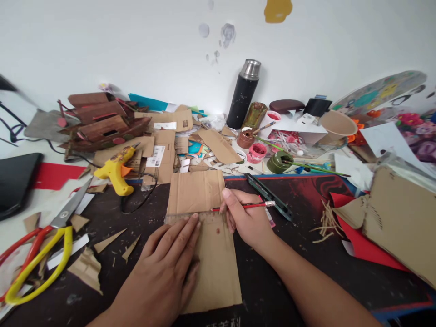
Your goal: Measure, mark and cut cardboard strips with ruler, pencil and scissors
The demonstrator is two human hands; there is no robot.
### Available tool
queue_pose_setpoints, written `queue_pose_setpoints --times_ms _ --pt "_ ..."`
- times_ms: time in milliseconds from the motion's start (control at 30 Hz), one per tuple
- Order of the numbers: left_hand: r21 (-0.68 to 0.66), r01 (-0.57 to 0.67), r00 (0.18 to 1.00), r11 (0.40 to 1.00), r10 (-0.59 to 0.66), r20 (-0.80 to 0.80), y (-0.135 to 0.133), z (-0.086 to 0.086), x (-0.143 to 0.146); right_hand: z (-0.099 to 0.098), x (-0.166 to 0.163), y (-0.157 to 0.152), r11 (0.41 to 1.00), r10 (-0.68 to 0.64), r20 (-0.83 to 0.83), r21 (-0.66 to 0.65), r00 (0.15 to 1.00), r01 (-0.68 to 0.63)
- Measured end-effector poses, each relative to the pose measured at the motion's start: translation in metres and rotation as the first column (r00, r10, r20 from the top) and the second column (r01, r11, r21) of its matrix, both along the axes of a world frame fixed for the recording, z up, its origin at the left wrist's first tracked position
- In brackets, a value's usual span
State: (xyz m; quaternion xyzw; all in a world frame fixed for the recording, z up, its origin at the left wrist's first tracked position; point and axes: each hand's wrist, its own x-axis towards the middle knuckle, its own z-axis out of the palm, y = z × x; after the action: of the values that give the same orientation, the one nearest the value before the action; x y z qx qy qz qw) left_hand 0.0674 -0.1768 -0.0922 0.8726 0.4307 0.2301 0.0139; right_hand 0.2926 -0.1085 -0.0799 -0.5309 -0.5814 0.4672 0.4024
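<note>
A long piece of brown cardboard lies on the dark mat, with creases across its far part. Across it rests a clear ruler. My left hand lies flat over the ruler and cardboard, its fingers stretched out and pressing down. A red and black pencil is pinched in my right hand, lying almost level, with its tip by the ruler's far edge. Just beyond that hand sits a dark green utility knife. A small reddish spot marks the cardboard below the ruler.
Large scissors and cardboard scraps are on the left, near a yellow glue gun with its cord. A brown model boat, black thermos and paint jars stand at the back. Cardboard leans in at right.
</note>
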Motion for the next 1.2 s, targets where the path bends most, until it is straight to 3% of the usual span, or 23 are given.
queue_pose_setpoints --times_ms 667,1200 --pt "0.087 0.019 0.995 0.996 -0.011 -0.096 0.0031 0.0060 0.0004 0.0002 -0.0013 0.0016 0.999 -0.021 -0.054 -0.028 0.998 0.020" --pt "0.069 0.010 0.998 0.998 -0.006 -0.062 0.0019 0.0041 0.0007 -0.0012 -0.0011 0.0014 1.000 -0.020 -0.050 -0.020 0.999 0.019"
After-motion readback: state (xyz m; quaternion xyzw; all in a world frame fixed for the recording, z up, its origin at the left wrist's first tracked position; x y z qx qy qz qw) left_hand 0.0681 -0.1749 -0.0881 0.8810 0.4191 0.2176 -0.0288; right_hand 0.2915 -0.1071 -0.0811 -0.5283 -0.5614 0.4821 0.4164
